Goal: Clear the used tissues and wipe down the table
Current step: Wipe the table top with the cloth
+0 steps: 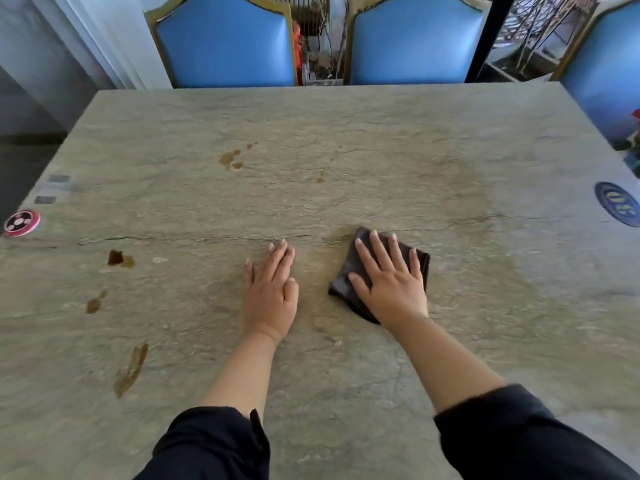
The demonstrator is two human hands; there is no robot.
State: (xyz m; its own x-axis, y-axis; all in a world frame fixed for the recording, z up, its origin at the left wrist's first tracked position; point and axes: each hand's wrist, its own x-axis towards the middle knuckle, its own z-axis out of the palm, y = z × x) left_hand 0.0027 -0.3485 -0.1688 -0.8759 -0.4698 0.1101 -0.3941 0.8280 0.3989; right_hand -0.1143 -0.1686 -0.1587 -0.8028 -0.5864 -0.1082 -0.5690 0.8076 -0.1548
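Fingers (pixel 381 251) of the right hand (pixel 391 282) lie spread flat on a dark cloth (pixel 349 275); the left hand (pixel 270 292) rests flat, fingers together, on the stained surface (pixel 346 150) at frame centre.

Black sleeves (pixel 214 445) pushed up, forearms bare, no jewellery.

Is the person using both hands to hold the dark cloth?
No. Only the right hand presses flat on the dark cloth; the left hand rests bare on the table beside it.
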